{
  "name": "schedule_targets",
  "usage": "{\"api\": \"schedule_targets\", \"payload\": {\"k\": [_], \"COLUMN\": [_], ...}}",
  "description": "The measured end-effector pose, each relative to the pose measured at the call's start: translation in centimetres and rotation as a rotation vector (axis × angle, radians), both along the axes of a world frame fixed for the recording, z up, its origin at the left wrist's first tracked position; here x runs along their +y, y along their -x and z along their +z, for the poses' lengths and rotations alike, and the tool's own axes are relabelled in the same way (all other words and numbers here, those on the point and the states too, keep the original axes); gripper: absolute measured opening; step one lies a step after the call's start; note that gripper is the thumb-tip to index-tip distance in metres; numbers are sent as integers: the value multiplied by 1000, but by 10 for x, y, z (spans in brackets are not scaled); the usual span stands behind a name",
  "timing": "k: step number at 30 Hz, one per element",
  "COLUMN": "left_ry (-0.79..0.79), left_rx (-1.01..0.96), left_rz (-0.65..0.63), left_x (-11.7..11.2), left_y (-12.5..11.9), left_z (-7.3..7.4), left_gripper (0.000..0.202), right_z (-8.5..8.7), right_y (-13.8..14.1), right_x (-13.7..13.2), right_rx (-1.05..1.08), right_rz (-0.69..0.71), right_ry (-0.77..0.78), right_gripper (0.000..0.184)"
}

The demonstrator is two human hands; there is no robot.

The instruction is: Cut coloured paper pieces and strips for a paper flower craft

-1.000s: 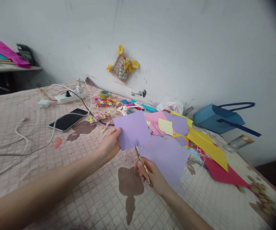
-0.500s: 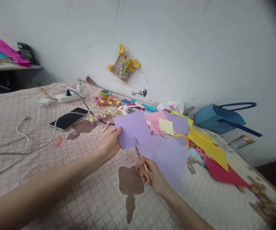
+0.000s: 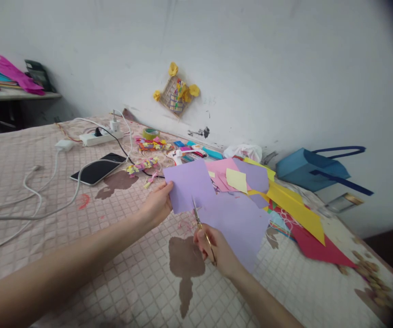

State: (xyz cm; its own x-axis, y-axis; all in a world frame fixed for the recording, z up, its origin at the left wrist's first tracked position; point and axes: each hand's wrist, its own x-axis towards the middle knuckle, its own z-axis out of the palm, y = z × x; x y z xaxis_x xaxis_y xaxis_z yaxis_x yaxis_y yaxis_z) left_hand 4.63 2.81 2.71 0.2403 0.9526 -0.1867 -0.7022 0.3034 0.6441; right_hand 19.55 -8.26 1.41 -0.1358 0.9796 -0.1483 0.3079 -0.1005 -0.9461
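changed only very little over the last second: a slight shift of the purple paper (image 3: 187,182) and of the scissors (image 3: 198,221), not more. seems to mean a slow and careful cutting step, without any clear new cut to see. holding the purple paper at its left edge with the left hand (image 3: 158,205), pinched by thumb and fingers, and stretching away to the right from this grip. gripping the scissors by the handle with the right hand (image 3: 213,246), tips overlapping the near edge of the purple paper, beside a bigger purple sheet (image 3: 237,228). cannot tell about the opening of the blades.
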Motion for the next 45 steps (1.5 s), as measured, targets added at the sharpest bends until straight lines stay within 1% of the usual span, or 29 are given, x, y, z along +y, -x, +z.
{"api": "schedule_targets", "payload": {"k": [3, 6, 13, 17, 23, 27, 30, 33, 38, 45], "left_ry": [15, 23, 24, 29, 53, 45, 36, 22, 23, 42], "left_rx": [7, 9, -9, -7, 16, 8, 4, 12, 41, 27], "left_rz": [-17, -57, -91, -100, -87, -97, -102, -118, -194, -212], "left_x": [-2, -5, -12, -12, -14, -13, -12, -12, -16, -22], "left_y": [-1, -3, -7, -7, -6, -5, -4, -4, -5, -9], "left_z": [-1, -1, -2, -2, 5, 5, 3, 3, 4, 5], "left_gripper": [19, 19, 20, 19, 20, 19, 19, 20, 20, 19], "right_z": [5, 9, 9, 7, 1, -6, -10, -5, 8, 6], "right_y": [2, 3, 2, 1, 0, -3, -4, -2, 1, -2], "right_x": [0, 0, 1, 2, 2, 2, 2, 3, 2, 3], "right_rx": [43, 62, 82, 97, 76, 37, 13, 14, 91, 115], "right_rz": [-2, -33, -60, -73, -90, -84, -93, -88, -70, -85], "right_ry": [50, 91, 113, 108, 87, 34, 21, 37, 72, 79], "right_gripper": [56, 60, 61, 60, 59, 53, 49, 52, 56, 57]}}
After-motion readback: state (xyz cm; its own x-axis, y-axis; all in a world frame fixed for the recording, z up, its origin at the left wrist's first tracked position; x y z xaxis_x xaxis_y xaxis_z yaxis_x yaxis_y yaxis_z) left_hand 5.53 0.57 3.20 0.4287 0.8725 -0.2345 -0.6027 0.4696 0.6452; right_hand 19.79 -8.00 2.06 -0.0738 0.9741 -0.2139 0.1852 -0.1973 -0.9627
